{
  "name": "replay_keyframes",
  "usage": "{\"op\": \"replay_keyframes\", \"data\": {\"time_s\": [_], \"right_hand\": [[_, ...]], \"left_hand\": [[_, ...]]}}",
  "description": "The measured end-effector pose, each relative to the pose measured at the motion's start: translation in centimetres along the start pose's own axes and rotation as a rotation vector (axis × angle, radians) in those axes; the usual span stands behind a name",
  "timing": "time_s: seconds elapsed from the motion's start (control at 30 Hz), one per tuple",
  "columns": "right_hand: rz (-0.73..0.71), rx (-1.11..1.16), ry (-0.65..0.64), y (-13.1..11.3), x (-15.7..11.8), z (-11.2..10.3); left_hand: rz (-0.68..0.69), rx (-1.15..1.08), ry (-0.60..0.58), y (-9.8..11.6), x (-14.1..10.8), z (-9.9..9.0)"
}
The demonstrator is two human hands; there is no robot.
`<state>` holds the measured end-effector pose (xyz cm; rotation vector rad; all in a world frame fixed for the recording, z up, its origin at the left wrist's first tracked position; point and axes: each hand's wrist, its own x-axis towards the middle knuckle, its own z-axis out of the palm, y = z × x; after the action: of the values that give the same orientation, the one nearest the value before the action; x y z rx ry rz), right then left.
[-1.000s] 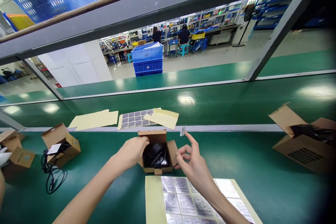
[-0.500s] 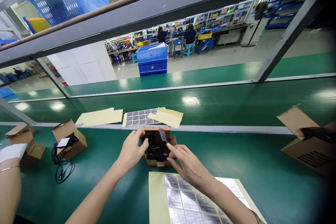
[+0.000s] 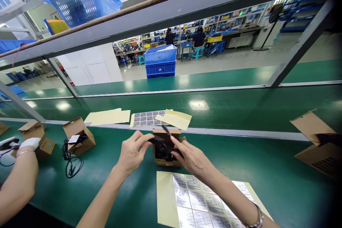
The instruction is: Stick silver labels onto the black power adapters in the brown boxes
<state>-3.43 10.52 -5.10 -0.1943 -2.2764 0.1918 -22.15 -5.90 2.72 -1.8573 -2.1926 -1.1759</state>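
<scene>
An open cardboard box (image 3: 167, 163) stands in front of me with black parts (image 3: 162, 154) inside. My left hand (image 3: 135, 151) is at the box's left side, thumb and fingers pinched on a black part (image 3: 158, 139) raised to the rim. My right hand (image 3: 192, 156) reaches over the right side and holds a thin label (image 3: 166, 129) by its lower end, seen nearly edge-on and dark. Its lower fingers are beside the black parts; whether they grip them I cannot tell. Below lies a sheet of silver labels (image 3: 196, 199) on yellow backing, partly under my right forearm.
Yellow backing sheets (image 3: 107, 117) and a printed label sheet (image 3: 145, 118) lie behind the box. Another open box (image 3: 84, 142) with a black cable (image 3: 70, 165) stands left. A co-worker's gloved hand (image 3: 30, 143) is further left. At right is another open box (image 3: 317, 155).
My left hand has lifted a black part to the box's rim. The label in my right hand has turned nearly edge-on. The co-worker's hand has come further into view.
</scene>
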Motion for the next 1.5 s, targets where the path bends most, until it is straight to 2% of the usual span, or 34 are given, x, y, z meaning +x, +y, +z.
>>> {"op": "replay_keyframes", "data": {"time_s": [0.13, 0.23, 0.3, 0.37, 0.43, 0.5, 0.57, 0.67, 0.77, 0.93, 1.0, 1.07, 1.1, 1.2, 1.27, 1.3, 1.37, 1.43, 1.5], "right_hand": [[0.079, -0.097, 0.057, -0.3, 0.3, 0.1], [0.033, -0.126, 0.041, -0.9, 0.4, 0.5], [-0.005, -0.123, 0.025, -1.3, 0.2, 0.4], [-0.018, -0.111, 0.026, -1.6, -0.1, 0.0], [-0.019, -0.083, 0.042, -1.8, -0.2, -0.9], [-0.023, -0.037, 0.056, -1.9, 0.2, -1.9], [-0.065, 0.092, 0.030, -1.9, 1.3, -2.9], [-0.115, 0.397, -0.143, -1.8, 3.7, -3.9], [-0.011, 0.583, -0.295, -1.3, 6.1, -4.3], [0.281, 0.759, -0.365, -1.0, 8.7, -4.4], [0.353, 0.833, -0.413, -0.9, 9.2, -4.7], [0.388, 0.839, -0.391, -0.8, 9.3, -5.2], [0.399, 0.788, -0.323, -0.6, 9.2, -5.7], [0.447, 0.532, 0.004, -0.4, 8.4, -7.8], [0.484, 0.508, 0.110, -0.9, 7.6, -9.3], [0.512, 0.569, 0.094, -1.3, 7.2, -9.9], [0.587, 0.749, -0.026, -2.7, 6.4, -10.4], [0.665, 0.877, -0.141, -4.2, 5.7, -10.0], [0.709, 0.891, -0.154, -5.6, 5.1, -9.0]], "left_hand": [[-0.109, -0.349, -0.106, 0.2, -0.2, -0.2], [-0.175, -0.647, -0.149, 1.0, -0.8, 1.5], [-0.237, -0.820, -0.090, 1.9, -1.1, 3.1], [-0.352, -0.970, 0.029, 2.8, -1.2, 4.5], [-0.477, -1.092, 0.052, 3.5, -0.9, 4.9], [-0.575, -1.185, -0.096, 3.5, -0.3, 4.3], [-0.630, -1.231, -0.324, 3.1, 0.2, 3.2], [-0.665, -1.218, -0.551, 2.3, 0.8, 1.5], [-0.553, -1.070, -0.593, 2.4, 1.2, 0.4], [-0.150, -0.352, -0.305, 3.4, 2.1, -0.6], [-0.072, -0.222, -0.253, 3.5, 2.2, -0.5], [-0.072, -0.195, -0.221, 3.3, 1.9, -0.2], [-0.088, -0.195, -0.200, 3.2, 1.6, -0.1], [-0.102, -0.198, -0.143, 2.9, 0.5, 0.4], [-0.078, -0.205, -0.103, 2.9, -0.3, 0.7], [-0.054, -0.207, -0.083, 2.9, -0.7, 1.0], [0.004, -0.206, -0.055, 2.9, -1.3, 1.5], [0.054, -0.212, -0.040, 2.9, -1.8, 2.1], [0.075, -0.230, -0.029, 3.0, -2.3, 2.6]]}}
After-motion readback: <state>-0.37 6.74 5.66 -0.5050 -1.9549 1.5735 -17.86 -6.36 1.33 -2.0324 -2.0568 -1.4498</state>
